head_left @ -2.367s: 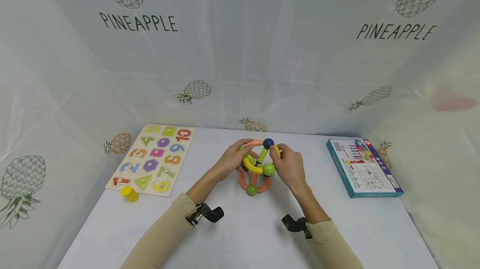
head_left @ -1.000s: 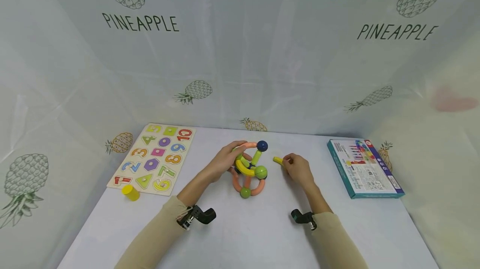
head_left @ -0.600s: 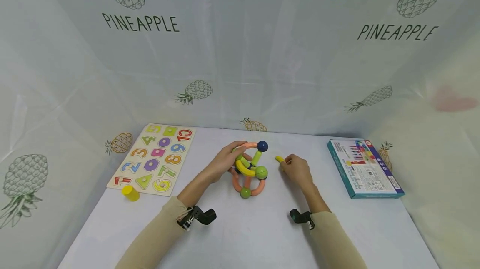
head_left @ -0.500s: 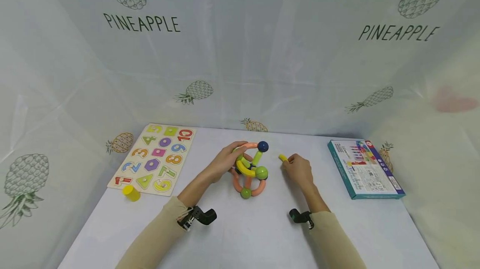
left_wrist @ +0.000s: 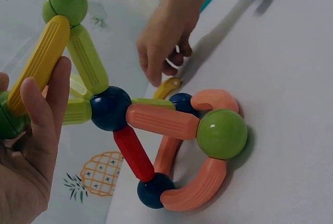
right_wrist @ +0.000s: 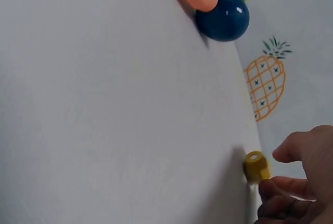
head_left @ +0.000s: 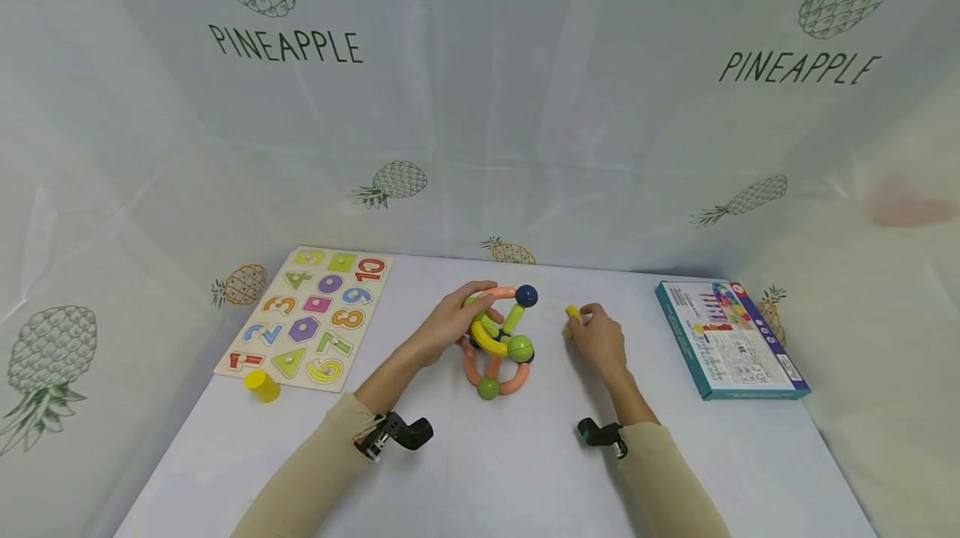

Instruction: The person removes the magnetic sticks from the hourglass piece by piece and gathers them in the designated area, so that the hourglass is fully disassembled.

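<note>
My left hand holds the upper left of a magnetic stick-and-ball toy, its thumb and a finger against a yellow curved stick. The toy joins green and dark blue balls with orange, lime, yellow and red sticks, and its lower part rests on the table. Right of it, my right hand is low over a loose yellow curved stick on the tabletop. In the right wrist view a fingertip touches this loose stick, while the thumb stands apart from it. Part of the stick is hidden by the fingers.
A number-and-shape puzzle board lies at the left, with a yellow cylinder by its near edge. At the right lies a teal-edged toy box. A pineapple-print curtain hangs behind the white table.
My right hand has drawn away from the toy to the right with the yellow curved stick, which has since turned on the table. The left hand and toy shifted slightly left, then stayed nearly still.
</note>
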Demonstrator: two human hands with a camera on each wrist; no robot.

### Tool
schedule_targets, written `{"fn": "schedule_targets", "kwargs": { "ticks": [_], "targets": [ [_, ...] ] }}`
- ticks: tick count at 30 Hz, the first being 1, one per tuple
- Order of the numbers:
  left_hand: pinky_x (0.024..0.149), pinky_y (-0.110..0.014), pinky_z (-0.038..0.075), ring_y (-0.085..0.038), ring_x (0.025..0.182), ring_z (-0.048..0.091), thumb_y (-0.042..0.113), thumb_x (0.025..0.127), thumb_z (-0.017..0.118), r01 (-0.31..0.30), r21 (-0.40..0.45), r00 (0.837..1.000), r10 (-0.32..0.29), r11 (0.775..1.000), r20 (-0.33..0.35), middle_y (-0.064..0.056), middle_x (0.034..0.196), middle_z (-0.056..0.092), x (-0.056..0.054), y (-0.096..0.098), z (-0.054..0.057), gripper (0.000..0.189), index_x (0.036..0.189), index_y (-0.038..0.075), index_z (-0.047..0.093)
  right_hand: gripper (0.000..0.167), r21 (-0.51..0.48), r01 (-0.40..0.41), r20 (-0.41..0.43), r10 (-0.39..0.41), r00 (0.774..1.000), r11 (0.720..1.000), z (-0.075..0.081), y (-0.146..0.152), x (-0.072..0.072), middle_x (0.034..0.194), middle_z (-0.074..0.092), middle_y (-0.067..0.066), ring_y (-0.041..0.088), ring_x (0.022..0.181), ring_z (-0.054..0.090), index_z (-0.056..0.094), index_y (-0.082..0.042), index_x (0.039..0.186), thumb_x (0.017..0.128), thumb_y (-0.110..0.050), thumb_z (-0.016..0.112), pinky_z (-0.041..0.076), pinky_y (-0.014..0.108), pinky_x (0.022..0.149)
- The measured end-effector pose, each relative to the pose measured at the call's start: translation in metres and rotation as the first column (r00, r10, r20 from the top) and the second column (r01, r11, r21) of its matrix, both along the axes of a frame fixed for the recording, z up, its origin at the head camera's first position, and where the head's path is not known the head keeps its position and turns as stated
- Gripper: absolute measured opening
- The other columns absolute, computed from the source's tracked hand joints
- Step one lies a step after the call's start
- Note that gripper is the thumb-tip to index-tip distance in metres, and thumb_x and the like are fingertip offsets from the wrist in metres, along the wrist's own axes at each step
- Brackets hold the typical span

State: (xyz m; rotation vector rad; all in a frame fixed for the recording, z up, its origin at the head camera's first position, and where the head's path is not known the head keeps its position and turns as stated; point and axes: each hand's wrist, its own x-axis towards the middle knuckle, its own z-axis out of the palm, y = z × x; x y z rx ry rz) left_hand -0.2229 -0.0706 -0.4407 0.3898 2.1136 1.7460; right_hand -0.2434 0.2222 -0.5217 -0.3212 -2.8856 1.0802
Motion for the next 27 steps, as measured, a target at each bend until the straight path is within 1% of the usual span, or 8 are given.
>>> {"fn": "schedule_targets", "kwargs": {
  "ticks": [3,6,8,10,13,15,21,27],
  "targets": [
    [0.052,-0.037,0.055,-0.019,0.074,0.066,0.049,0.105,0.049,-0.001,-0.009,1.000,0.001,1.000,-0.020,-0.005,0.110,0.073,-0.001,0.000,0.000,0.050,0.150,0.028,0.044,0.039,-0.052,-0.044,-0.112,0.038,0.993,0.998,0.007,-0.006,0.003,0.095,0.068,0.014,0.020,0.066,0.059,0.062,-0.006,0.125,0.100,-0.035,0.055,0.046,0.029,0.052],
    [0.052,-0.041,0.055,-0.020,0.072,0.066,0.048,0.104,0.049,-0.007,-0.005,1.000,0.007,1.000,-0.030,-0.005,0.110,0.074,-0.002,-0.001,-0.001,0.047,0.148,0.030,0.046,0.036,-0.136,-0.143,-0.231,0.109,0.967,0.980,0.020,-0.017,0.006,0.090,0.066,0.010,0.019,0.066,0.057,0.066,-0.011,0.121,0.102,-0.039,0.055,0.046,0.030,0.054],
    [0.050,-0.039,0.054,-0.020,0.071,0.066,0.048,0.104,0.049,-0.012,-0.002,0.999,0.012,1.000,-0.034,-0.006,0.111,0.073,-0.002,-0.001,-0.001,0.046,0.146,0.031,0.047,0.037,-0.199,-0.218,-0.294,0.154,0.943,0.955,0.031,-0.025,0.007,0.088,0.066,0.010,0.021,0.067,0.057,0.068,-0.013,0.120,0.103,-0.043,0.055,0.046,0.029,0.055],
    [0.049,-0.035,0.053,-0.020,0.072,0.066,0.048,0.104,0.049,-0.015,0.005,0.999,0.016,1.000,-0.035,-0.006,0.112,0.073,-0.002,0.000,-0.001,0.046,0.146,0.030,0.047,0.039,-0.263,-0.289,-0.330,0.196,0.923,0.920,0.041,-0.033,0.009,0.089,0.066,0.010,0.024,0.069,0.058,0.068,-0.014,0.122,0.103,-0.045,0.053,0.046,0.029,0.055],
    [0.048,-0.030,0.050,-0.019,0.069,0.064,0.048,0.104,0.049,-0.030,0.013,0.999,0.030,0.999,-0.037,-0.007,0.112,0.073,-0.001,0.002,-0.001,0.044,0.145,0.030,0.048,0.042,-0.329,-0.371,-0.348,0.253,0.903,0.869,0.053,-0.045,0.013,0.092,0.065,0.010,0.028,0.071,0.057,0.066,-0.016,0.127,0.103,-0.048,0.052,0.046,0.030,0.056],
    [0.047,-0.029,0.049,-0.019,0.066,0.063,0.048,0.104,0.050,-0.046,0.024,0.998,0.047,0.999,-0.038,-0.007,0.111,0.074,0.000,0.003,-0.001,0.043,0.144,0.030,0.049,0.043,-0.328,-0.402,-0.347,0.287,0.893,0.855,0.057,-0.052,0.014,0.091,0.063,0.007,0.028,0.073,0.056,0.064,-0.019,0.130,0.103,-0.050,0.052,0.046,0.030,0.058],
    [0.046,-0.027,0.048,-0.018,0.065,0.065,0.049,0.104,0.050,-0.077,0.069,0.996,0.080,0.995,-0.033,-0.008,0.110,0.074,0.002,0.008,-0.002,0.045,0.144,0.026,0.051,0.044,-0.270,-0.430,-0.364,0.322,0.874,0.861,0.055,-0.063,0.016,0.082,0.058,0.004,0.024,0.069,0.052,0.066,-0.020,0.128,0.099,-0.053,0.058,0.040,0.028,0.055],
    [0.046,-0.025,0.048,-0.019,0.068,0.068,0.047,0.105,0.048,-0.080,0.100,0.997,0.081,0.992,-0.009,-0.008,0.112,0.074,0.003,0.009,-0.002,0.042,0.142,0.028,0.054,0.037,-0.244,-0.449,-0.416,0.326,0.849,0.860,0.052,-0.066,0.016,0.080,0.057,0.002,0.022,0.067,0.053,0.066,-0.019,0.124,0.099,-0.046,0.062,0.041,0.026,0.053]
  ]
}}
